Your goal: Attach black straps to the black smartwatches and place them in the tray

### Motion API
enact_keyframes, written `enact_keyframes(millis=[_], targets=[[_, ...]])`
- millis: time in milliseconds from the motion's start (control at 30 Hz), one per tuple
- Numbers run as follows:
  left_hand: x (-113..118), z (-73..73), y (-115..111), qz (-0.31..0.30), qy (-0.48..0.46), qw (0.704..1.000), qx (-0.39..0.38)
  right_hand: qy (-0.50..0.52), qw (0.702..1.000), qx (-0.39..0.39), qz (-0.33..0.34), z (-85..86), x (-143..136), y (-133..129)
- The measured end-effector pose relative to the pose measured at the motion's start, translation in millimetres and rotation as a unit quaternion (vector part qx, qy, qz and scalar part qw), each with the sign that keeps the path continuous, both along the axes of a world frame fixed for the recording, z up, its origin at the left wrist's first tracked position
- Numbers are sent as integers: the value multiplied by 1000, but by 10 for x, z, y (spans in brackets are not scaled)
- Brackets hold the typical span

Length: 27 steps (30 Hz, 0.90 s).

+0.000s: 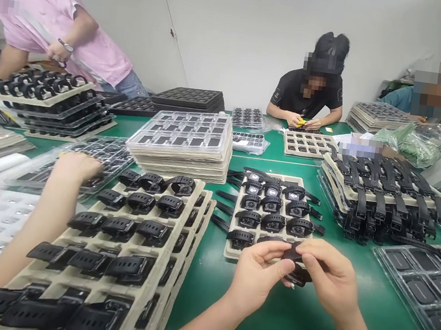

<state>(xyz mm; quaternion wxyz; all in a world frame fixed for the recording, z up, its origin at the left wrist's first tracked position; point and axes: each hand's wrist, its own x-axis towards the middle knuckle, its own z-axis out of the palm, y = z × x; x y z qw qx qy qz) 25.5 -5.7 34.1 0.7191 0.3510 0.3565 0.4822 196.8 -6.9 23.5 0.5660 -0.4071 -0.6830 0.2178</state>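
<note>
Both my hands meet over the green table [228,290], just in front of a small pulp tray [229,253] of black watch bodies. Together they hold one black watch [296,272] with its strap. My left hand [257,272] pinches its left end between thumb and fingers. My right hand [329,279] closes over its right side and hides most of it. Loose black straps [223,208] lie beside the tray's left edge.
A stack of pulp trays [110,259] with black watches fills the near left. A co-worker's bare arm [35,216] reaches over it to a clear tray. More stacks stand at the centre [185,144] and right [383,192]. Clear trays [423,289] lie near right. Three other people work around the table.
</note>
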Motion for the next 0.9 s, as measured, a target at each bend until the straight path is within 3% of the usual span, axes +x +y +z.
enact_keyframes(millis=[200, 433, 633, 900], targets=[[-24, -56, -6, 10, 46, 999, 17, -21, 997, -44, 60, 14, 32, -6], [-38, -37, 20, 13, 54, 998, 21, 21, 999, -21, -21, -42, -4, -18], [-43, -57, 11, -1, 53, 998, 39, 7, 999, -23, 38, -32, 1, -29], [-75, -68, 22, -22, 83, 993, 75, -24, 998, -20, 55, 17, 38, -35]])
